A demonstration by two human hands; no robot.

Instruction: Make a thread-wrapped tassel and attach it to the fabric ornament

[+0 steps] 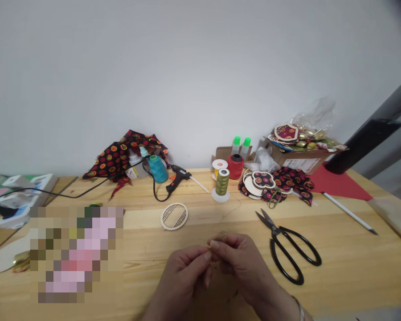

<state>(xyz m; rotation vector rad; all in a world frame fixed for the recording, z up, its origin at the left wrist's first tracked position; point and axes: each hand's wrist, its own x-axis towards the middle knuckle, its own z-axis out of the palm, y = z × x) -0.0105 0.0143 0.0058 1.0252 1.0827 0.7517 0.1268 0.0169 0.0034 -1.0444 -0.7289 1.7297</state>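
Left grip [185,269] touches right grip [241,258]; label [303,165] seems blurred.

Fingers hide the work
A small piece [208,246] between the pinching hands [238,255] is mostly covered, too small to identify. A pixelated patch [78,254] masks something pinkish. The label [304,165] on the box [280,159] is unreadable, a bottle [140,169] is partly hidden behind teal thread [158,169], and the table [349,272] runs past the bottom edge.
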